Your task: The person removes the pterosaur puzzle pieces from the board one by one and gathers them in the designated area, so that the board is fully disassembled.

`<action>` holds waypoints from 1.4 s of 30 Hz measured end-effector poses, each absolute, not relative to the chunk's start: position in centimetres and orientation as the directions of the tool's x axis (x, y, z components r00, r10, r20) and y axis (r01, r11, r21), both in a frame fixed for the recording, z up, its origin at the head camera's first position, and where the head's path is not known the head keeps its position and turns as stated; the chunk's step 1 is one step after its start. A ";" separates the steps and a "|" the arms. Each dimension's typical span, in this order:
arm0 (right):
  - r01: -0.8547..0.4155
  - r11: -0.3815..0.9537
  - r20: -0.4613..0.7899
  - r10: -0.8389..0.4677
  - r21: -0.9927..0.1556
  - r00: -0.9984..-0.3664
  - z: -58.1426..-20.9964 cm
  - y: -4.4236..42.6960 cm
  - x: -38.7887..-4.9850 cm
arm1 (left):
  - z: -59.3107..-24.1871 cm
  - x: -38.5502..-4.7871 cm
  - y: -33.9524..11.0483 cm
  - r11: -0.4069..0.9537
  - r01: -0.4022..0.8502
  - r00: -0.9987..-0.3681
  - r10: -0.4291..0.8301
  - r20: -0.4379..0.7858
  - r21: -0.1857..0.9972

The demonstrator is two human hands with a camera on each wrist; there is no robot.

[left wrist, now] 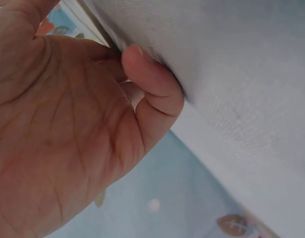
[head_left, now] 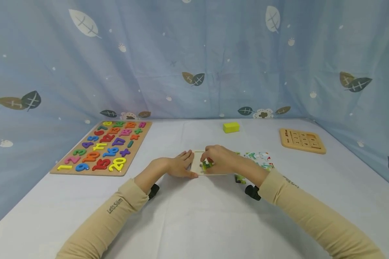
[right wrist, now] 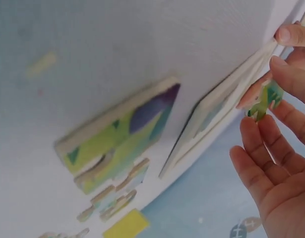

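Observation:
A pale wooden puzzle tray [head_left: 197, 157] lies on the white table, partly covered by both hands. Flat against its left side, my left hand [head_left: 180, 165] has its fingers extended and its thumb at the near corner. My right hand [head_left: 222, 160] is over the tray and pinches a green jigsaw piece [right wrist: 263, 101] between thumb and fingertips. In the right wrist view this piece is held just above the tray surface, tilted. Loose jigsaw pieces [head_left: 260, 158] lie to the right of the tray, some hidden behind the right forearm.
A number board [head_left: 136, 151] with colourful numerals lies at the left. A yellow block [head_left: 231, 127] stands at the back, and a small wooden board [head_left: 302, 141] with numbered tiles lies at the right. A blue leaf-patterned curtain [head_left: 168, 54] hangs behind the table.

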State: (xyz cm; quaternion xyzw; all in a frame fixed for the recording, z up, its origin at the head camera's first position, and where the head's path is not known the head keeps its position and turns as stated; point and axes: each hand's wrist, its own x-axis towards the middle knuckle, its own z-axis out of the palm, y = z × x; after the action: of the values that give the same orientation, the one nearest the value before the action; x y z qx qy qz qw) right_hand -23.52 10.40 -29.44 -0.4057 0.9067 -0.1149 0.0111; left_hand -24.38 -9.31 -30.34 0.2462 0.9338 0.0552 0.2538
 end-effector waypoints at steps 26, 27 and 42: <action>-0.677 0.697 0.071 -0.683 -0.238 -0.727 -28.2 15.3 -21.4 | -30.5 -24.4 -10.6 0.840 0.456 -0.736 0.541 -0.406 0.294; -0.674 0.700 0.068 -0.680 -0.234 -0.730 -28.3 15.7 -21.4 | -30.5 -24.4 -10.6 0.840 0.457 -0.735 0.542 -0.406 0.293; -0.640 0.734 0.030 -0.651 -0.229 -0.758 -28.9 19.9 -20.7 | -30.4 -24.3 -10.2 0.854 0.440 -0.746 0.520 -0.417 0.277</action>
State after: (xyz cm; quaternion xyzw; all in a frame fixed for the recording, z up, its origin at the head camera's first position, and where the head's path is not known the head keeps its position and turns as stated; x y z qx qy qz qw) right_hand -20.73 19.92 -28.86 -0.3468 0.9307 -0.1132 0.0261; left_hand -24.32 -10.23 -30.40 0.2577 0.9307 0.0808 0.2466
